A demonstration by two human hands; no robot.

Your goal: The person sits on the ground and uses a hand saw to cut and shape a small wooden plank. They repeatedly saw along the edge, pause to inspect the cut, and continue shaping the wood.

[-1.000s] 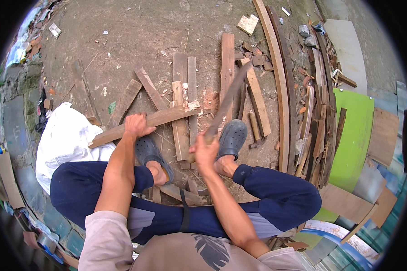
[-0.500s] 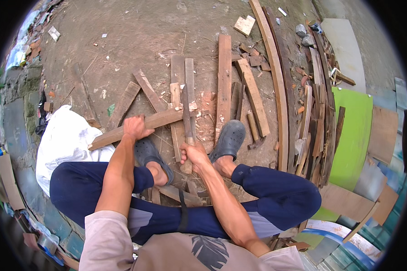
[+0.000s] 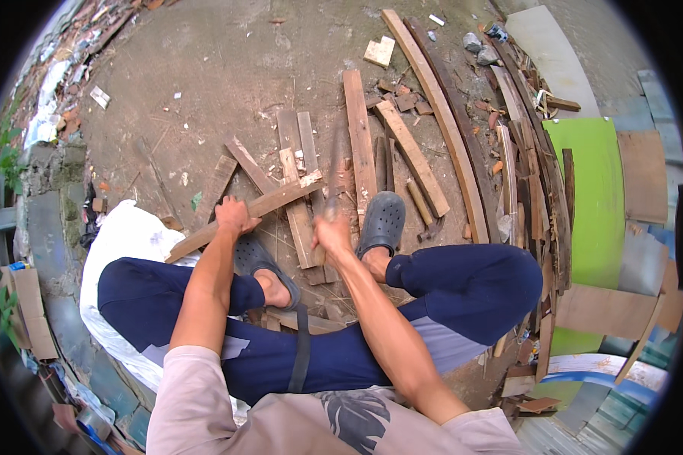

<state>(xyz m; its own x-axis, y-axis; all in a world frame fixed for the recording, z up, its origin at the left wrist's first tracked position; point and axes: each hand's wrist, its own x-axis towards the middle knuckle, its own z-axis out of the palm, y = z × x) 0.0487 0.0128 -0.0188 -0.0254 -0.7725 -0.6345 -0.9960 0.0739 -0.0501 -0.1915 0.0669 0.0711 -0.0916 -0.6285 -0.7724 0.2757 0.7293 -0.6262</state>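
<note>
My left hand (image 3: 236, 215) is closed around a squared wooden batten (image 3: 281, 197) that slants from the white sack up to the right. Its far end is pale and freshly cut, and it crosses over other boards on the ground. In my right hand (image 3: 332, 233) is the wooden handle of a machete, fingers wrapped round it. The machete blade (image 3: 336, 163) points away from me, smeared by motion, just right of the batten's cut end and apart from it. Pale wood chips lie around that end.
My clogs (image 3: 382, 222) stand either side of the work. A hammer (image 3: 420, 206) lies beyond the right one. Loose boards (image 3: 360, 136) are spread ahead, long planks (image 3: 440, 114) at right beside a green panel (image 3: 588, 193). The white sack (image 3: 125, 235) lies by my left knee.
The machete has come away from the batten's cut end, its blade now blurred and further right. My left hand keeps its hold on the batten. The whole view has shifted slightly.
</note>
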